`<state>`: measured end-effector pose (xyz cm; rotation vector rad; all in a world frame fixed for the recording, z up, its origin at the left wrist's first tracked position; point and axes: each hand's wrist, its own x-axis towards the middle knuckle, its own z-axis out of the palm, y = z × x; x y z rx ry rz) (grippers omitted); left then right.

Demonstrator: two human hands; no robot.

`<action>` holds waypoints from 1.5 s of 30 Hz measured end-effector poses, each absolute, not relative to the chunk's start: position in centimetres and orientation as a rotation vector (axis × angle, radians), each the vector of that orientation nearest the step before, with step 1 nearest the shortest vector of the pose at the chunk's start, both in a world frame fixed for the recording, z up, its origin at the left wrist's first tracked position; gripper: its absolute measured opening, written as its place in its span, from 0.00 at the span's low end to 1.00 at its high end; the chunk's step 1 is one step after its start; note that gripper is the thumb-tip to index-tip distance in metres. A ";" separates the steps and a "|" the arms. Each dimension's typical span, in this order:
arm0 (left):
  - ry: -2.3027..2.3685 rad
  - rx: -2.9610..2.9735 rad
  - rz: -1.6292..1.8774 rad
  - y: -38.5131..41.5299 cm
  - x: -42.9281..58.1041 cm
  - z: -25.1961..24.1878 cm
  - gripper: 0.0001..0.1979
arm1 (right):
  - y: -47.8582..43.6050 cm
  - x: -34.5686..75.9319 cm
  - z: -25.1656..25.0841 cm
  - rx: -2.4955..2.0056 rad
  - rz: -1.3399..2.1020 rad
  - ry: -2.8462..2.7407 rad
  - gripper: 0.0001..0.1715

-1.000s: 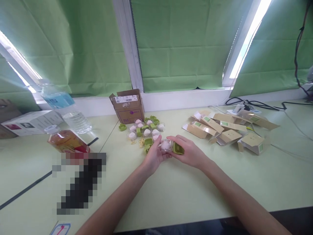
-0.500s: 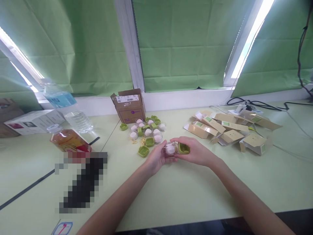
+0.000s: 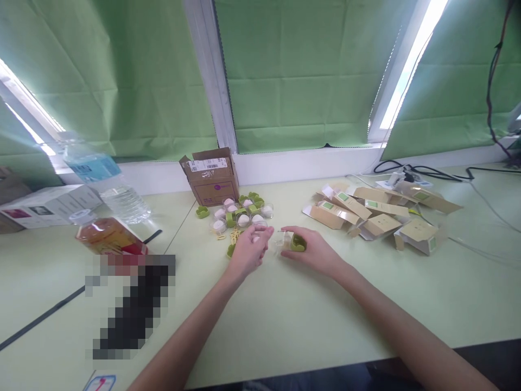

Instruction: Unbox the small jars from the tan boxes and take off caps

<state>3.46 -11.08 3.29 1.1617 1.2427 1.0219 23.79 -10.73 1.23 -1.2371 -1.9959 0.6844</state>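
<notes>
My right hand (image 3: 315, 250) grips a green plastic holder (image 3: 298, 243) with a clear plastic piece (image 3: 284, 242) at its left end. To the left, my left hand (image 3: 249, 248) is closed, its fingertips pressed together; what they hold, if anything, is hidden. Behind that hand lie several clear plastic cups with pale pinkish balls (image 3: 243, 220) in them, among small green holders (image 3: 202, 212). Yellowish ring-like pieces (image 3: 234, 235) lie beside them. Another green holder (image 3: 230, 250) is partly covered by my left hand.
An open cardboard box (image 3: 215, 179) stands behind the cups. Flattened small cartons (image 3: 380, 227) are heaped at the right, with cables (image 3: 442, 175) behind. At left are a water bottle (image 3: 108, 182), a drink bottle (image 3: 112, 236), a white box (image 3: 51, 205) and a blurred-out dark object (image 3: 136, 309).
My left hand has come away from the clear piece at my right hand and moved left, its fingers now closed. A pale ball visible in that piece before no longer shows there.
</notes>
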 end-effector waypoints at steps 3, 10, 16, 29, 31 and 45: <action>1.412 1.475 0.781 -11.1 2.7 3.6 0.23 | -10.7 22.6 0.3 -1.192 0.658 -2.053 0.29; 1.657 1.899 0.765 -11.6 2.8 4.0 0.20 | -11.3 22.1 0.5 -1.318 0.655 -2.107 0.39; 1.775 2.164 0.644 -11.9 3.0 3.8 0.17 | -11.7 23.0 1.2 -1.292 0.758 -2.090 0.43; 0.957 1.042 1.168 -11.8 2.8 5.6 0.12 | -11.0 22.9 1.3 -1.102 0.792 -1.740 0.24; 0.861 0.932 1.136 -11.9 2.7 5.9 0.18 | -11.0 22.8 1.3 -1.031 0.746 -1.739 0.24; 0.886 1.139 1.130 -12.2 3.5 5.5 0.23 | -10.9 22.7 0.8 -0.831 0.457 -1.856 0.22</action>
